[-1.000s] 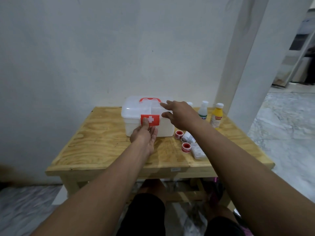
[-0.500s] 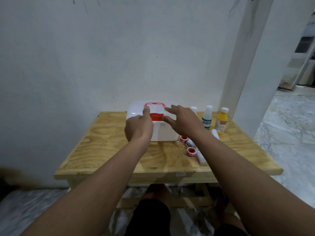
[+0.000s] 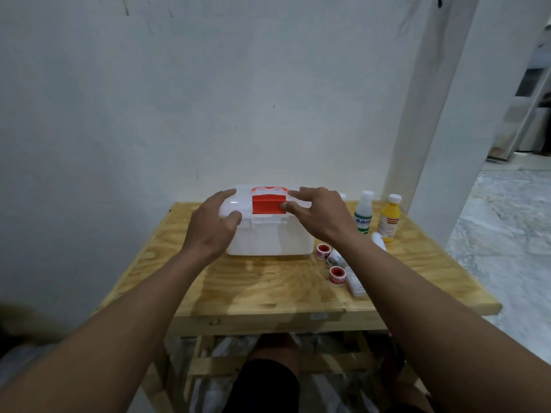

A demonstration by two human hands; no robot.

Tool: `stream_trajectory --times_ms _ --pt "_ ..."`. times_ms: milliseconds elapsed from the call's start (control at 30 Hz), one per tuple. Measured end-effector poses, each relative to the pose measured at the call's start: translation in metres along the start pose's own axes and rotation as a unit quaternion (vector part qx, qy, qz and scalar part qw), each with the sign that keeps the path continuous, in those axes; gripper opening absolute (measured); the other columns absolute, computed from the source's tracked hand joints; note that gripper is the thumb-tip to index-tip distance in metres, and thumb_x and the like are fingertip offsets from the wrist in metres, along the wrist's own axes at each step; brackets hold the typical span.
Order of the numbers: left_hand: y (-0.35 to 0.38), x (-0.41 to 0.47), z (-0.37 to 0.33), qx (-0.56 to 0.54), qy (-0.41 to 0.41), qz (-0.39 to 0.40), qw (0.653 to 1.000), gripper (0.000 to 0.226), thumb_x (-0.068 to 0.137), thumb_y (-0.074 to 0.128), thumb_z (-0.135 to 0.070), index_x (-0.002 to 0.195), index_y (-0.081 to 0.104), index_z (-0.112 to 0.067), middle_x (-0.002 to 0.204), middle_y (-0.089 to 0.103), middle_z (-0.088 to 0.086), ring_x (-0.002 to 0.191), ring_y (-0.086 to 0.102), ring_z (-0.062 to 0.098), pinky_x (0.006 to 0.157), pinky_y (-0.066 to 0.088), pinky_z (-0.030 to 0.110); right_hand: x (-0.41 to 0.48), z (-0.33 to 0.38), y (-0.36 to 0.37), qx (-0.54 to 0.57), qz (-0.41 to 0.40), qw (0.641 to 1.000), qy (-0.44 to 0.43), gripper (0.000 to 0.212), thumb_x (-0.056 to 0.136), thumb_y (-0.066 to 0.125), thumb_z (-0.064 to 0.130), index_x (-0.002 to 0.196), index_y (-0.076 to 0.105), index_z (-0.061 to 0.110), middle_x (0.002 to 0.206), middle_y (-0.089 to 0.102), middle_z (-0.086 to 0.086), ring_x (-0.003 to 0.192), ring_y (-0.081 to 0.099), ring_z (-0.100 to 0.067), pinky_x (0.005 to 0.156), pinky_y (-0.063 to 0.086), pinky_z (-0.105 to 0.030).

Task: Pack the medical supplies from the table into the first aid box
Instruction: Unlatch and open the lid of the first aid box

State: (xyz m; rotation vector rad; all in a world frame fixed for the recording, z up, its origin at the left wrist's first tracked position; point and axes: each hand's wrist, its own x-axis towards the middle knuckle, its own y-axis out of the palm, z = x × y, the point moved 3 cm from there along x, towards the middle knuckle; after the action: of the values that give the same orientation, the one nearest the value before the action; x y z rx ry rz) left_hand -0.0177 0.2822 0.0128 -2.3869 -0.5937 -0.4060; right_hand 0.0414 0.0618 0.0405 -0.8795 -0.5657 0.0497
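The white box (image 3: 268, 239) stands on the desk (image 3: 262, 284), its lid (image 3: 245, 201) down and its red latch (image 3: 268, 205) flipped up against the lid's front, just below the red handle (image 3: 268, 189) on top. The left hand (image 3: 213, 226) clasps the box's left end, fingers curved over the lid and thumb hooked on its front edge. The right hand (image 3: 323, 214) lies on the box's right half with fingers spread and nearly straight, holding nothing; its thumb touches the latch's right edge. The supplies are all outside the box, to its right: a red tape roll (image 3: 323, 251) just beside its front corner, a second roll (image 3: 337, 275) nearer the person, a flat white pack (image 3: 356, 286) beside that, and further right a clear bottle (image 3: 363, 214), a yellow bottle (image 3: 389, 222) and a white tube (image 3: 379, 241)
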Motion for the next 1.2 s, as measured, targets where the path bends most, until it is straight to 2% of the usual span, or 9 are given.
stream_trajectory --times_ms 133,200,300,633,767,933,1000,1100,1200 --pt "0.006 -0.002 0.013 0.058 0.05 0.014 0.997 0.079 0.072 0.077 -0.043 0.143 0.045 -0.031 0.15 0.043 -0.002 0.135 0.042 0.018 0.106 0.038 0.034 -0.002 -0.001 0.0 0.008 -0.003 1.0 0.0 0.053 0.086 0.061 0.058 0.129 0.065 0.027 0.141 0.057 -0.003 0.131 0.051 -0.021 0.104 0.039 -0.036" --pt "0.011 -0.005 0.02 0.09 0.065 0.022 0.994 0.092 0.068 0.084 -0.046 0.146 0.037 -0.034 0.154 0.035 -0.003 0.138 0.037 0.017 0.105 0.037 0.033 -0.004 -0.001 0.001 0.008 -0.012 1.0 -0.001 0.052 0.086 0.061 0.058 0.128 0.066 0.027 0.14 0.058 -0.003 0.13 0.051 -0.021 0.104 0.039 -0.037" --pt "0.018 -0.01 0.025 0.108 0.088 0.006 0.99 0.104 0.065 0.09 -0.039 0.149 0.03 -0.033 0.154 0.035 -0.003 0.137 0.038 0.02 0.103 0.042 0.036 -0.008 -0.003 0.003 0.017 -0.018 1.0 -0.001 0.051 0.086 0.062 0.057 0.127 0.066 0.028 0.14 0.058 -0.001 0.131 0.05 -0.019 0.104 0.038 -0.035" --pt "0.028 -0.014 0.039 0.052 0.06 -0.012 0.997 0.114 0.064 0.092 -0.031 0.15 0.018 -0.043 0.151 0.044 0.001 0.131 0.047 0.027 0.099 0.051 0.048 -0.013 -0.007 0.01 0.016 -0.035 0.999 -0.015 0.049 0.086 0.062 0.056 0.127 0.066 0.03 0.139 0.058 -0.002 0.131 0.049 -0.017 0.103 0.037 -0.033" --pt "0.028 -0.014 0.042 0.039 0.063 -0.014 0.997 0.116 0.063 0.093 -0.032 0.149 0.016 -0.046 0.144 0.051 0.004 0.122 0.053 0.027 0.092 0.054 0.043 -0.013 -0.008 0.01 0.025 -0.044 0.999 -0.012 0.049 0.085 0.063 0.057 0.125 0.068 0.03 0.138 0.059 -0.001 0.13 0.05 -0.016 0.103 0.037 -0.032" --pt "0.028 -0.016 0.044 0.002 0.061 -0.019 0.998 0.126 0.063 0.093 -0.033 0.152 0.006 -0.05 0.146 0.05 0.001 0.121 0.055 0.024 0.088 0.048 0.033 -0.007 -0.005 0.007 0.042 -0.055 0.998 0.001 0.05 0.083 0.062 0.06 0.122 0.069 0.03 0.136 0.061 0.001 0.129 0.051 -0.016 0.103 0.039 -0.035" --pt "0.025 -0.017 0.046 0.01 0.06 -0.015 0.998 0.12 0.066 0.088 -0.045 0.152 0.004 -0.051 0.15 0.044 0.0 0.126 0.051 0.023 0.094 0.049 0.037 -0.004 -0.003 0.004 0.056 -0.061 0.997 0.003 0.05 0.082 0.064 0.06 0.12 0.071 0.028 0.132 0.064 0.002 0.126 0.054 -0.015 0.102 0.042 -0.036" --pt "0.018 -0.018 0.046 0.056 0.082 -0.03 0.995 0.094 0.078 0.063 -0.062 0.153 0.007 -0.048 0.148 0.035 0.0 0.127 0.045 0.021 0.093 0.045 0.036 0.002 0.001 -0.001 0.083 -0.061 0.995 0.002 0.048 0.081 0.066 0.058 0.115 0.073 0.026 0.125 0.068 0.004 0.122 0.057 -0.012 0.096 0.042 -0.029" --pt "0.01 -0.012 0.038 0.062 0.125 -0.058 0.989 0.071 0.089 0.046 -0.051 0.154 0.021 -0.035 0.147 0.036 0.001 0.127 0.044 0.02 0.092 0.042 0.033 0.009 0.005 -0.005 0.108 -0.059 0.992 0.008 0.045 0.081 0.066 0.056 0.112 0.075 0.024 0.121 0.07 0.004 0.118 0.058 -0.011 0.09 0.041 -0.025"
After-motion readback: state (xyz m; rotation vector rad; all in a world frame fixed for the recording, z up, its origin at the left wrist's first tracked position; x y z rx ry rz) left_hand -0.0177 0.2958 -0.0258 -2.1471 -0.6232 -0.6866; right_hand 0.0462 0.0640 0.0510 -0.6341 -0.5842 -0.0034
